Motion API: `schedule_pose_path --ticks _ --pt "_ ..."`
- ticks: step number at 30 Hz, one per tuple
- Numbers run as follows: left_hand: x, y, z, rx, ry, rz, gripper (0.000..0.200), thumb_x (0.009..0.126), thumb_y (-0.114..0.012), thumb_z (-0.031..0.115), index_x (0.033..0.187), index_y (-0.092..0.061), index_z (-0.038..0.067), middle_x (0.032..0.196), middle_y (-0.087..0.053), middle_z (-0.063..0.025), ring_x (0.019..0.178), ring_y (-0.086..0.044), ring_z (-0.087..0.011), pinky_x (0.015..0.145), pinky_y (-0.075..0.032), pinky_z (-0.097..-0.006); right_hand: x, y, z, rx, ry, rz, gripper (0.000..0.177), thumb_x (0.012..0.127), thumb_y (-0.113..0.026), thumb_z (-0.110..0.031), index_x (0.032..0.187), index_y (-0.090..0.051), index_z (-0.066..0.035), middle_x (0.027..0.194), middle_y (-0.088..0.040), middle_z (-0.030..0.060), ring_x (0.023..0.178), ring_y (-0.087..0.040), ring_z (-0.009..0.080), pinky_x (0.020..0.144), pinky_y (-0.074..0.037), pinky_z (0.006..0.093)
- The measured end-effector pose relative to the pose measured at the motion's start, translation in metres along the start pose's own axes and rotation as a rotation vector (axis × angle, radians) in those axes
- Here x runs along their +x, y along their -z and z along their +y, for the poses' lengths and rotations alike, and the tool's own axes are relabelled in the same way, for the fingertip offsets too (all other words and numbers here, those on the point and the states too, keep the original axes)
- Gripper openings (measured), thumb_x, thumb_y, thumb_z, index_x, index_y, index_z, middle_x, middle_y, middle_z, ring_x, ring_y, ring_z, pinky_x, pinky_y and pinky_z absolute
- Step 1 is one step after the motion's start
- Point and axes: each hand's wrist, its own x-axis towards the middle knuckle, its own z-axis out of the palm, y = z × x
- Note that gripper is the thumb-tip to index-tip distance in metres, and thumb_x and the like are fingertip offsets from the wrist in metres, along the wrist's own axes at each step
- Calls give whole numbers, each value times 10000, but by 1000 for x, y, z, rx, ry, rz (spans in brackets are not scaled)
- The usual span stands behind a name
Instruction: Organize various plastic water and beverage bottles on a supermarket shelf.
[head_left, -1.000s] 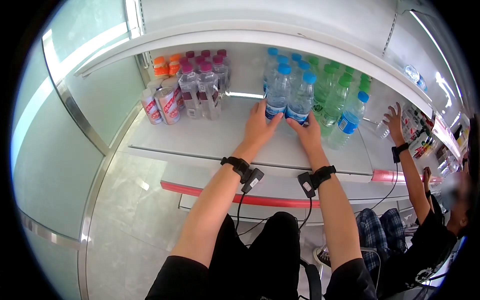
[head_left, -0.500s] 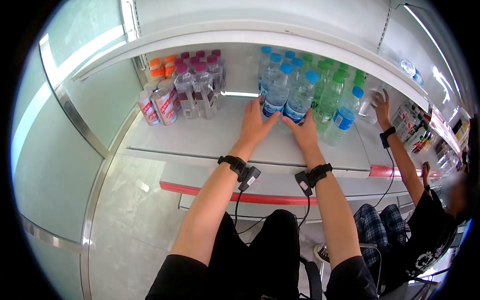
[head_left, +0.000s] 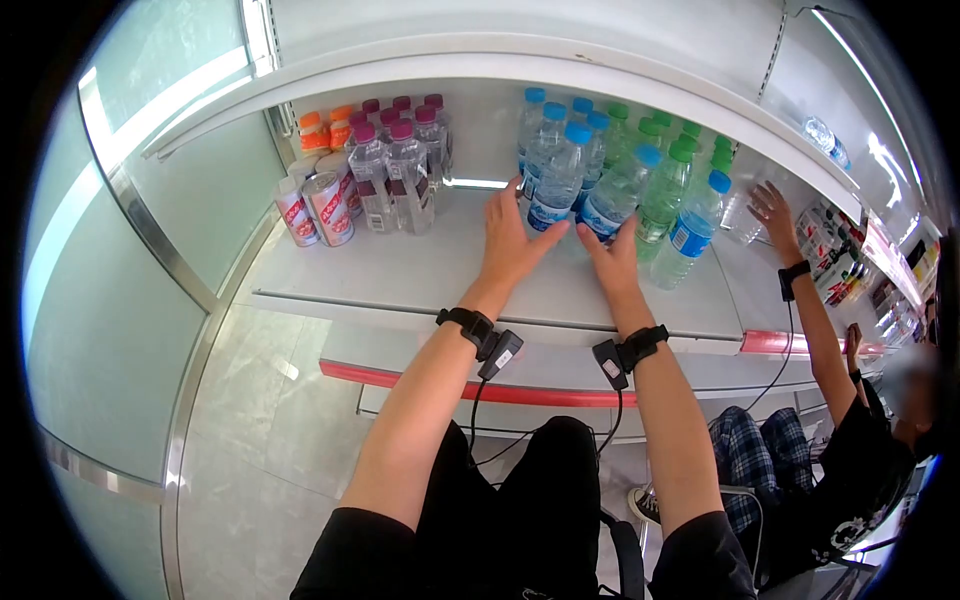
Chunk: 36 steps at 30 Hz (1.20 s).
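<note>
My left hand is around the lower part of a blue-capped water bottle, its thumb across the front and its fingers at the left side. Its other fingers are partly hidden. My right hand grips the low end of a second blue-capped bottle, which leans to the right against green-capped bottles. Right of that hand stands another blue-capped bottle with a blue label. More blue-capped bottles are in rows behind.
On the shelf, purple-capped bottles, cans and orange-capped bottles stand at the left. An upper shelf edge spans above. At the right, another person's hand reaches toward a clear bottle.
The bottle at my right hand has tilted to the right, and the one at my left hand stands slightly more upright. The other person's hand has shifted slightly right with fingers spread.
</note>
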Motion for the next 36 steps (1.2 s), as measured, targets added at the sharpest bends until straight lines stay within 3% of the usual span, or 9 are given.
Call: schedule_pose_path --ticks 2,4,7,13,16,20,29,31,36 --pt "1 -3 -6 24 -6 7 798 761 -816 352 1361 -439 -15 1207 -530 -198 1091 -520 -319 942 -435 -425 0 2 1 -263 41 -18 879 799 -818 -287 1424 -301 51 1258 -598 200 1098 -623 291 902 -501 379" --pt "5 -2 -11 2 -64 -11 588 742 -822 287 1181 -567 -10 1054 -616 -155 921 -601 -289 815 -491 -390 -1 1 0 -290 46 -27 862 805 -813 -289 1431 -314 32 1241 -616 199 1089 -635 294 899 -504 384" --pt "5 -3 -10 42 -118 83 446 727 -820 236 1027 -593 -3 965 -636 -138 815 -623 -286 733 -503 -385 0 0 2 -281 35 -45 865 811 -808 -298 1453 -313 2 1218 -642 204 1078 -653 301 898 -507 388" --pt "3 -6 -7 160 -41 90 430 712 -802 229 972 -544 5 929 -614 -144 838 -623 -314 742 -502 -414 3 1 1 -305 -41 -78 886 816 -801 -340 1493 -302 -60 1218 -652 212 1082 -659 328 899 -506 385" --pt "2 -4 -6 121 87 123 464 708 -797 237 999 -518 7 938 -602 -158 874 -612 -336 755 -494 -429 2 1 -1 -370 -63 -94 872 820 -793 -365 1492 -316 -80 1219 -650 214 1080 -657 344 896 -507 390" --pt "3 -3 -7 144 55 118 486 713 -792 234 1022 -494 6 973 -594 -174 913 -599 -346 764 -483 -431 2 -3 -16 -556 -117 -132 866 819 -788 -392 1489 -330 -90 1222 -646 214 1085 -648 357 880 -511 405" --pt "2 -2 -4 98 91 46 496 732 -792 242 1041 -492 -3 1020 -561 -158 897 -558 -300 790 -473 -398 -5 -2 -14 -449 -55 -94 851 804 -800 -379 1455 -369 -41 1172 -634 250 1044 -640 396 866 -509 429" --pt "3 -1 -3 85 84 18 508 739 -778 258 1059 -486 -9 1049 -557 -200 1013 -543 -400 842 -461 -470 -3 -3 -8 -443 -19 -96 857 798 -806 -375 1455 -370 -40 1187 -623 255 1062 -631 390 882 -503 426" --pt "2 -4 -8 64 20 42 588 769 -790 328 1141 -497 -20 1101 -546 -186 1035 -534 -357 876 -449 -439 -4 -3 -4 -475 30 -77 881 781 -819 -363 1447 -366 -7 1240 -586 270 1130 -601 381 939 -478 427"
